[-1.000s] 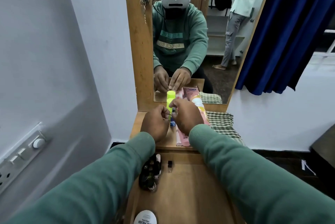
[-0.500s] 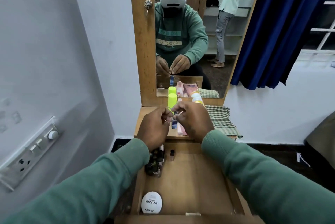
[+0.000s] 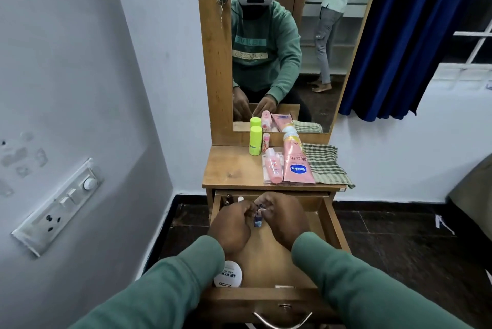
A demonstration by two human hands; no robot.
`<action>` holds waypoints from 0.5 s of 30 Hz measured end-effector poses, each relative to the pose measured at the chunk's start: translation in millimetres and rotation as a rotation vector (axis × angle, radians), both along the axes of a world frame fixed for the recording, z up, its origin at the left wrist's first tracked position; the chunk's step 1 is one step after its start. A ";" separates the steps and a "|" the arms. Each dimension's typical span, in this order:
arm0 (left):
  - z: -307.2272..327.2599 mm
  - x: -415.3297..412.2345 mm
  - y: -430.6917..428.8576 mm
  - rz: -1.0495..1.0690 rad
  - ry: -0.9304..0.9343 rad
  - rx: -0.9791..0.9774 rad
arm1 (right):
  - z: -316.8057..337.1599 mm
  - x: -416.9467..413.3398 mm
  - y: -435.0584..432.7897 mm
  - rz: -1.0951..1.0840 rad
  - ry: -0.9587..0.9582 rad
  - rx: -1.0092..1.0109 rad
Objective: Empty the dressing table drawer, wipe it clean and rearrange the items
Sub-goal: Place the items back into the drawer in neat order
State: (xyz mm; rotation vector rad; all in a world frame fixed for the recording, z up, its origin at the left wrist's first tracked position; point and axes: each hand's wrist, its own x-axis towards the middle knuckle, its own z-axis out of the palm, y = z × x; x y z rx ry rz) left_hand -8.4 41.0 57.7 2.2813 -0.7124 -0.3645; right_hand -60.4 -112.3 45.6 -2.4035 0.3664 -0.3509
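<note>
I see the drawer (image 3: pixel 330 225) pulled fully out — pale wood, a curved metal handle on its front panel, most of its floor bare. A round white tub (image 3: pixel 228 275) labelled nail polish remover lies at the near left corner, and a few small dark bottles (image 3: pixel 228 199) stand at the far left, partly hidden. A tiny blue-labelled bottle (image 3: pixel 257 220) hangs upright over the drawer, pinched at its top. On the tabletop (image 3: pixel 231 171) stand a lime-green bottle (image 3: pixel 255 140) and a small pink tube (image 3: pixel 266 141) — a pink bottle in a clear pack (image 3: pixel 272 169), a pink Vaseline tube (image 3: pixel 295 162) and a folded checked cloth (image 3: pixel 326 165) lie flat beside them.
</note>
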 end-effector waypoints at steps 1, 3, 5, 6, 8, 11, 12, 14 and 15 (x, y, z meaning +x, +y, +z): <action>-1.9 0.3 -0.8 -0.004 0.000 0.023 | -5.3 0.9 0.0 -0.004 -0.004 0.002; -6.3 0.9 -2.3 -0.012 0.000 0.049 | -13.5 2.9 -0.4 -0.005 -0.009 -0.008; -9.6 1.8 -2.3 -0.024 0.002 0.062 | -19.1 5.1 -0.8 0.011 -0.007 -0.041; -10.7 2.5 -1.9 -0.023 0.007 0.067 | -21.9 6.4 -1.1 0.019 -0.006 -0.051; -12.3 3.3 -0.9 -0.022 0.016 0.067 | -27.5 7.8 -1.7 0.030 0.000 -0.057; -14.6 3.3 -1.0 -0.030 0.023 0.074 | -35.8 9.7 -1.7 0.030 0.022 -0.065; -15.1 3.3 -1.5 -0.030 0.021 0.077 | -37.8 10.5 -2.1 0.031 0.024 -0.062; -16.2 2.6 -3.1 -0.020 0.013 0.081 | -38.0 11.4 -2.4 0.028 0.022 -0.059; -16.5 1.7 -3.8 -0.014 0.010 0.081 | -36.8 11.5 -2.4 0.026 0.019 -0.060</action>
